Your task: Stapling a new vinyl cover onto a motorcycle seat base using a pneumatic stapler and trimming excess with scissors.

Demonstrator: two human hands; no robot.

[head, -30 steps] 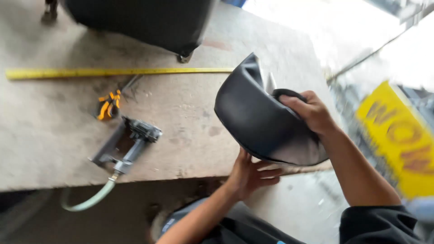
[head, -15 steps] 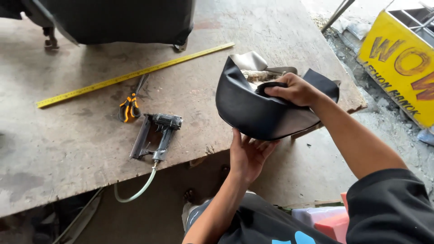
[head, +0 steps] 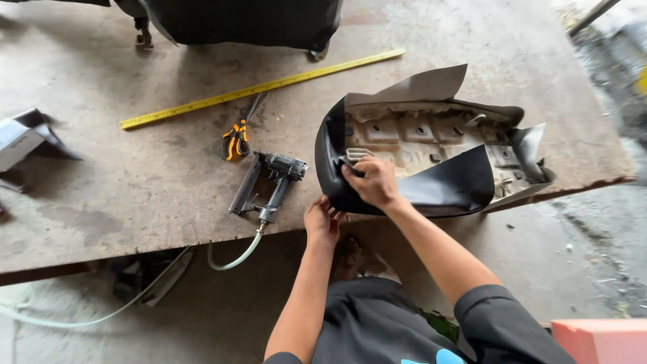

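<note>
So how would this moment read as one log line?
right hand: gripping black cover edge on seat base | left hand: pressing cover's near end | staple gun: idle on table

A small bit of a yellow sign (head: 641,79) shows at the far right edge, down on the ground past the table. It is blurry. I see no boxes, labels or screens here.

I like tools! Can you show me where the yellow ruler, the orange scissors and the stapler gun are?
yellow ruler (head: 263,86): head view, middle of its long strip.
orange scissors (head: 236,143): head view, on the orange handles.
stapler gun (head: 269,183): head view, on its dark metal body.
</note>
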